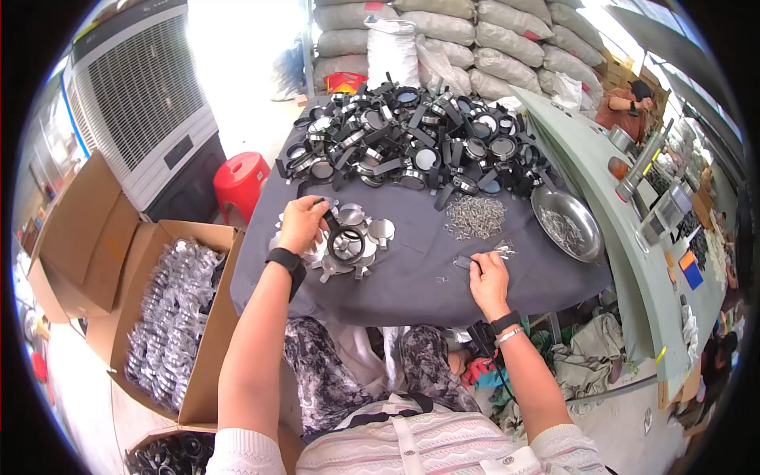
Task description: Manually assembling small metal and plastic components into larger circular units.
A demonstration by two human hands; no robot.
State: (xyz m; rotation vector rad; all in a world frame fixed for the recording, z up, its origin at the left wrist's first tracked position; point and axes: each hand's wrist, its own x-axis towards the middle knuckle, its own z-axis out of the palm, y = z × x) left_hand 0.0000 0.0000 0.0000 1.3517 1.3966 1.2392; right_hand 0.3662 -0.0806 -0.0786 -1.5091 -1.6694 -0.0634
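- The left hand (302,224), left of the frame's centre, is closed around the black handle of a magnifier frame (346,242); the round black ring hangs just below and right of the fingers, over the table.
- The right hand (488,279), right of centre, has its fingertips pinched together on a small flat piece (463,261) lying on the cloth; what exactly it is, is too small to tell.
- Directly under and around the held frame lies a small cluster of round silvery discs with tabs (372,231), touching one another; these look like parts not yet fitted.
- Between the hands and the far heap sits a loose pile of small metal screws (475,215), with more small metal bits in a steel pan (567,224) at the right edge of the table.
- Across the upper middle of the frame, a large heap of black magnifiers with lenses (412,138) covers the far side of the grey-clothed table (412,285); judging by its size, a good many pieces are already assembled.
- At the lower left, an open cardboard box (170,317) is packed with bagged silvery parts, which suggests much stock is left to work through.
- Beyond, a red stool (240,182), a big air cooler (142,95) and stacked sacks (475,36).
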